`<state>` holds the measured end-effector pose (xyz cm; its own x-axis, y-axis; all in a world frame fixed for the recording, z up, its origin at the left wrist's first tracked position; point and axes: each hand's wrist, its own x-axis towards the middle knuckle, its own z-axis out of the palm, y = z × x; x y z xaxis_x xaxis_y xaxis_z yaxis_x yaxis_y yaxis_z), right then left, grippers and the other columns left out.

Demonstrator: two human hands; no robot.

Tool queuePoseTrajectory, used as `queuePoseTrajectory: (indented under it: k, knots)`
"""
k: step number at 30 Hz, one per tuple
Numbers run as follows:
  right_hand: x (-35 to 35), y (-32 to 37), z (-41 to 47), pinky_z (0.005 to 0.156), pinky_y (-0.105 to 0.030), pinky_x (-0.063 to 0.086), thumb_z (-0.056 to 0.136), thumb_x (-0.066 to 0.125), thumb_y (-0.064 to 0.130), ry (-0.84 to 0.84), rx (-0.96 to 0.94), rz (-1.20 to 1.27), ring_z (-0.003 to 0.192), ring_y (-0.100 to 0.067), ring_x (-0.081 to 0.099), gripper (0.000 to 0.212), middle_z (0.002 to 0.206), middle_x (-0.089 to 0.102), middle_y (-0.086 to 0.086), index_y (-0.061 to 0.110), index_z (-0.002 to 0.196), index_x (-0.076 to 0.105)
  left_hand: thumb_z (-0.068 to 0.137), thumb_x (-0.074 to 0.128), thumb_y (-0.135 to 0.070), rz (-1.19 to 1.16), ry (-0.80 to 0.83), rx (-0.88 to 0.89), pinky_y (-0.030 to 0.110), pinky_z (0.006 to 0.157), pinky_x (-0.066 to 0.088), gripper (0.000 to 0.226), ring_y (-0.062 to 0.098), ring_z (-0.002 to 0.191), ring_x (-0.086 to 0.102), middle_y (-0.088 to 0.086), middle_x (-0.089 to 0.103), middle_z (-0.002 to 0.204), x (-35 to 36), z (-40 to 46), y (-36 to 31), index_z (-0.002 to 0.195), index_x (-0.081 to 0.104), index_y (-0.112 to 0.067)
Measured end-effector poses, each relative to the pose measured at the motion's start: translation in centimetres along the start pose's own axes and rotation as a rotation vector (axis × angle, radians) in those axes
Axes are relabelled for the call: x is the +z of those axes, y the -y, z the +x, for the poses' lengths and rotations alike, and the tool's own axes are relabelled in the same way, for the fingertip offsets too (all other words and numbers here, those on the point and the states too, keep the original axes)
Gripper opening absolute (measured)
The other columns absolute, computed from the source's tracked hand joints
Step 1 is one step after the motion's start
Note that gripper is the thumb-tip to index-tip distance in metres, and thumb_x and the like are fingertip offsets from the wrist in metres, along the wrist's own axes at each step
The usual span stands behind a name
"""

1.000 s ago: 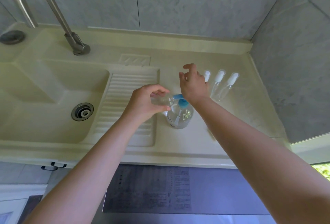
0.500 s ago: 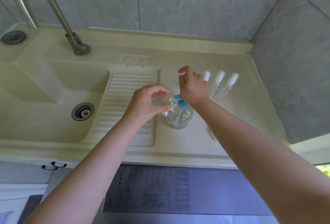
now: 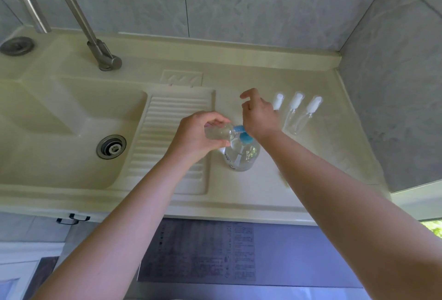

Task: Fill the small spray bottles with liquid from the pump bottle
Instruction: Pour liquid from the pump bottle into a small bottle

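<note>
Right hand (image 3: 259,118) little changed from half second ago, fingers now lifted, loosely spread, palm over blue pump head (image 3: 242,133). Landmark: clear round pump bottle (image 3: 241,156), upright on cream desk (image 3: 239,192), part full of clear liquid. Ribbed drainboard (image 3: 172,137), sink basin (image 3: 59,127), steel tap (image 3: 95,44) left of it. Three capped clear spray bottles (image 3: 295,114) lying behind-right, rightmost hand hiding part of nearest. Left hand (image 3: 198,136) grips small clear spray bottle (image 3: 218,132) tilted sideways, mouth at pump spout; contents unclear.
</note>
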<state>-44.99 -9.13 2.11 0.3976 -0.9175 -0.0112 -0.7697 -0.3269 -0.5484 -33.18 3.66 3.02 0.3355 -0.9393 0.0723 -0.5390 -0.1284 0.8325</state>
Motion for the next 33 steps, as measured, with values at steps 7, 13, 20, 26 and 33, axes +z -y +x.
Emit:
queuePoseTrajectory:
  k: [7, 13, 20, 26, 33]
  knots:
    - [0.0, -0.2, 0.3, 0.103, -0.050, 0.039, 0.100, 0.034, 0.023, 0.032, 0.092, 0.222, 0.109, -0.032, 0.058, 0.030, 0.113, 0.062, -0.004, 0.022, 0.129, 0.044, 0.060, 0.092, -0.011, -0.015, 0.015, 0.011, 0.000, 0.080, 0.037, 0.048, -0.012, 0.087, 0.060, -0.013, 0.070, 0.097, -0.2, 0.2, 0.0, 0.103, 0.074, -0.021]
    - [0.3, -0.2, -0.7, 0.089, -0.039, 0.035, 0.098, 0.032, 0.019, -0.129, -0.019, -0.051, 0.106, -0.030, 0.055, 0.031, 0.110, 0.067, 0.001, 0.024, 0.127, 0.044, 0.060, 0.091, -0.010, 0.001, 0.025, 0.003, 0.000, 0.081, 0.037, 0.048, -0.009, 0.088, 0.061, -0.013, 0.070, 0.097, -0.1, 0.3, 0.2, 0.103, 0.074, -0.023]
    - [-0.4, -0.1, 0.1, 0.102, -0.043, 0.032, 0.101, 0.032, 0.031, -0.023, 0.121, 0.148, 0.115, -0.030, 0.055, 0.029, 0.121, 0.064, -0.002, 0.024, 0.127, 0.041, 0.061, 0.091, -0.010, -0.004, 0.028, 0.009, -0.002, 0.080, 0.036, 0.048, -0.014, 0.087, 0.058, -0.018, 0.067, 0.095, -0.3, 0.1, -0.2, 0.104, 0.074, -0.021]
    - [0.1, -0.2, -0.6, 0.092, -0.041, 0.031, 0.099, 0.030, 0.019, -0.070, 0.034, -0.016, 0.109, -0.031, 0.056, 0.030, 0.113, 0.065, -0.002, 0.024, 0.125, 0.045, 0.060, 0.091, -0.010, 0.012, 0.018, -0.007, -0.001, 0.081, 0.037, 0.049, -0.002, 0.091, 0.061, -0.011, 0.069, 0.098, -0.2, 0.0, -0.4, 0.105, 0.074, -0.020]
    - [-0.4, 0.4, 0.2, 0.103, -0.045, 0.035, 0.102, 0.030, 0.025, 0.016, 0.106, 0.136, 0.109, -0.031, 0.057, 0.027, 0.110, 0.062, -0.001, 0.024, 0.125, 0.043, 0.060, 0.092, -0.011, -0.020, 0.014, -0.012, 0.009, 0.089, 0.044, 0.049, 0.003, 0.095, 0.065, -0.008, 0.071, 0.100, -0.5, -0.1, -0.5, 0.104, 0.074, -0.021]
